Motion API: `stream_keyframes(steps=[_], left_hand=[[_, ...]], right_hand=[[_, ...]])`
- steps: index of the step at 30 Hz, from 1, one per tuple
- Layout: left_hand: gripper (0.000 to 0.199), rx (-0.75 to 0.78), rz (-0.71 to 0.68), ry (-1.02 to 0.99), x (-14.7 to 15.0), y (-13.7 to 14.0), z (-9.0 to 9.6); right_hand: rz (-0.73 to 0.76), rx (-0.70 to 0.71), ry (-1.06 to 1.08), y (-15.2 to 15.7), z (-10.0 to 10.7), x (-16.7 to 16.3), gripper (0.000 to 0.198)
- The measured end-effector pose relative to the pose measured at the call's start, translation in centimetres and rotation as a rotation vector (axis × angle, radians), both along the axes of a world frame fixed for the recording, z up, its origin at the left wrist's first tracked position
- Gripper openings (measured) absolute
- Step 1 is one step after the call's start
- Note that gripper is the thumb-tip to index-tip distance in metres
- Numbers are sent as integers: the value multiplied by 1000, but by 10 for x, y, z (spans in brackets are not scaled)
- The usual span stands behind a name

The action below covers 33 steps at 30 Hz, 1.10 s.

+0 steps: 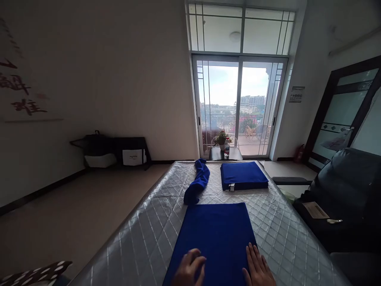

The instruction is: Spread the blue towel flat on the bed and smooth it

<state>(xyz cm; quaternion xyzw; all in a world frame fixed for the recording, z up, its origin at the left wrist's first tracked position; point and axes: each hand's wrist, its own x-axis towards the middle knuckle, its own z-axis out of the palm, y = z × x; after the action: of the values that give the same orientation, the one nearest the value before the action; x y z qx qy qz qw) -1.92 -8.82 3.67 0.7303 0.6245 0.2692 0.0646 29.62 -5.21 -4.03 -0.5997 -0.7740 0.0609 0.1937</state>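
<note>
A flat blue cloth (218,232), perhaps a towel, is laid out in front of me on the quilted silver cover (151,222). Over its lower left part is my left hand (189,268), open, its fingers bent and apart with nothing in them. Flat against the cloth's right edge rests my right hand (258,265), open, fingers stretched forward. Beyond the cloth lies a twisted, crumpled blue cloth (198,182). To the right of that sits a neatly folded stack of blue cloth (243,174) with a white label at its front edge.
A small dark table (214,154) with a potted plant (222,139) and a bottle (227,147) stands past the far edge, before a glass sliding door. A black armchair (348,186) is at right. Bags (99,157) sit along the left wall.
</note>
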Motion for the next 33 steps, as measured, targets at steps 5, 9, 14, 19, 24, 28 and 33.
stream_keyframes(steps=[5, 9, 14, 19, 24, 28, 33], left_hand=[[65, -224, -478, 99, 115, 34, 27], [68, -245, -532, 140, 121, 46, 14], [68, -290, -166, 170, 45, 33, -5], [66, -239, 226, 246, -36, 1, -32], [70, -165, 262, 254, -56, -15, -58], [68, -126, 253, 234, -55, -13, -61], [70, -107, 264, 224, -55, -12, -61]], right_hand=[[2, -6, 15, -1, -9, 3, 53], [-56, 24, 39, 2, -17, -1, 53], [-76, 31, 50, 2, -10, -3, 52], [-12, -43, 49, 2, -4, 5, 52], [-3, -44, 7, 2, -3, 7, 52], [7, -114, -52, -2, 8, 10, 53], [-79, -232, -144, -4, 57, -10, 61]])
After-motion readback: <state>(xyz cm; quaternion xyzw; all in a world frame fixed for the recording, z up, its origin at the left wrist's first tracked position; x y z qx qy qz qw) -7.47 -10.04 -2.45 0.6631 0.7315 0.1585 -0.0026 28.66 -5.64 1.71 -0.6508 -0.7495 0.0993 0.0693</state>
